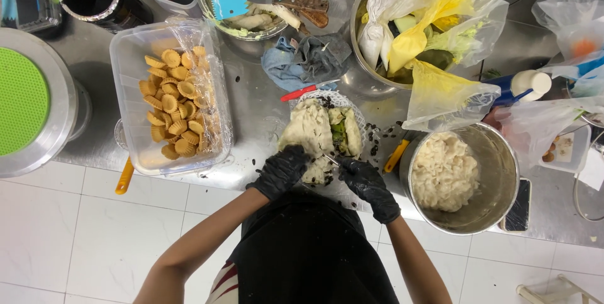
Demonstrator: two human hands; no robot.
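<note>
Both my hands wear black gloves over a steel counter. My left hand (pixel 281 170) presses on the near edge of a pale lump of dough or shredded food (pixel 311 129) that lies with green pieces (pixel 339 133) on a white net-like mat (pixel 340 99). My right hand (pixel 368 185) grips a small thin tool, likely a knife, whose tip touches the pale food near its front edge. Dark crumbs lie scattered around the mat.
A clear plastic tub (pixel 129 84) of small ridged pastry cups stands to the left. At right are a steel pot (pixel 497 172) of pale shredded food, a phone (pixel 518 206), bags of vegetables (pixel 434 21), a cloth (pixel 308 58), and a green-topped lid (pixel 25 99).
</note>
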